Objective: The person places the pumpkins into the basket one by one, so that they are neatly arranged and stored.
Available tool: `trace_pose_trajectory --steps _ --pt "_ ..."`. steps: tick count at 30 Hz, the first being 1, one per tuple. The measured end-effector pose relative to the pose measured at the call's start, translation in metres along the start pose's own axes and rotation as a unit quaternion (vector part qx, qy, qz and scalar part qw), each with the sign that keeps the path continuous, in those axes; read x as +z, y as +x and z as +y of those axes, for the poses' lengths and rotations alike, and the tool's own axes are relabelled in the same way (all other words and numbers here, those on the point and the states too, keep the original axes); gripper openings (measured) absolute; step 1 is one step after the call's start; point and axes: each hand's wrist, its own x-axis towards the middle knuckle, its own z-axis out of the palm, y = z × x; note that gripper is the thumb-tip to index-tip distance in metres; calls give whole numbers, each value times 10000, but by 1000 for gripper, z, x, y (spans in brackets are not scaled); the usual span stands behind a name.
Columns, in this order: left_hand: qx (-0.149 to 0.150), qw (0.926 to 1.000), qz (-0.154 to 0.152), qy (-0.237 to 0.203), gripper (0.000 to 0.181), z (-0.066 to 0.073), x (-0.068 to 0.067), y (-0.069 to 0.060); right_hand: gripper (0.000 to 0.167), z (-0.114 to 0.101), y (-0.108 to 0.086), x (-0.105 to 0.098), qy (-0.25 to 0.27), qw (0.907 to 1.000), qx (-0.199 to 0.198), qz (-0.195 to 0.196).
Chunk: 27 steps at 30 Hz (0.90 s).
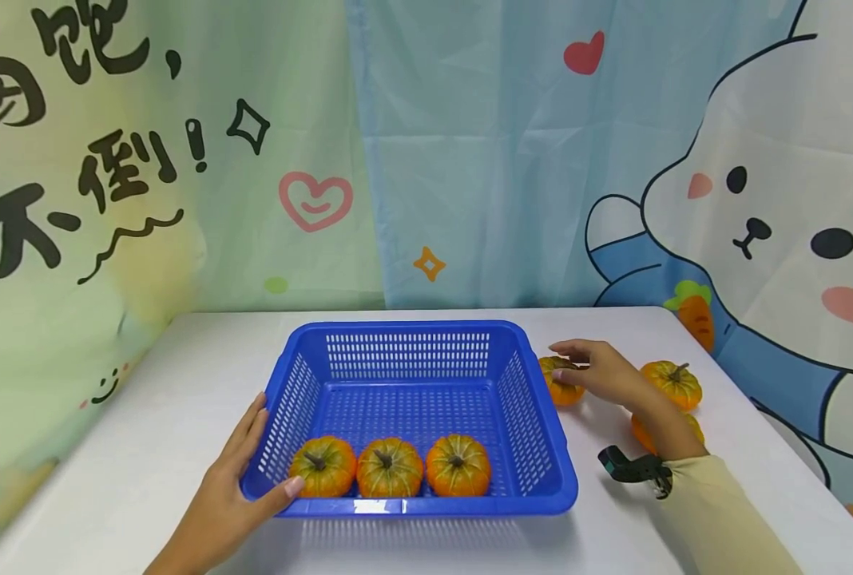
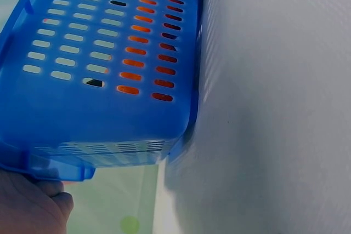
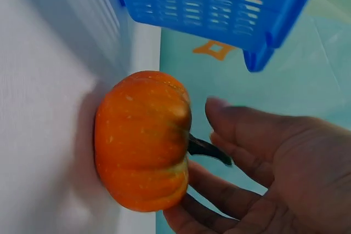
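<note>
A blue plastic basket (image 1: 426,506) with slotted walls sits on the white table. My left hand (image 1: 228,479) grips its near-left rim, thumb over the edge and fingers along the outer wall. Along the basket's near side lie three small orange pumpkins, a left one (image 1: 323,467), a middle one (image 1: 390,468) and a right one (image 1: 458,465). Outside the right wall, my right hand (image 1: 599,371) is over another pumpkin (image 3: 143,141) standing on the table. In the right wrist view the thumb is apart from the pumpkin's dark stem, while the fingers reach around its far side.
Two more pumpkins stand on the table at the right, one farther back (image 1: 674,385) and one partly hidden behind the right forearm (image 1: 692,427). A printed curtain (image 1: 470,176) hangs behind the table (image 1: 204,351). A dark camera (image 1: 631,467) is strapped to the right wrist.
</note>
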Motion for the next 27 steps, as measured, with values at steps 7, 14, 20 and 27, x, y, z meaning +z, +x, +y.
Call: trace_pose_trajectory --steps 7,14,20,27 --pt "-93 9999 -53 15 93 1 1 -1 48 2 4 8 -18 9999 107 -62" --pt "-70 10000 -46 32 93 1 1 0 40 2 4 8 -181 9997 133 -63" --pt "-8 10000 16 55 91 2 -1 0 43 0 7 7 -195 9995 235 -3" --pt "29 10000 33 39 91 -1 0 0 41 1 6 7 -389 9991 143 4"
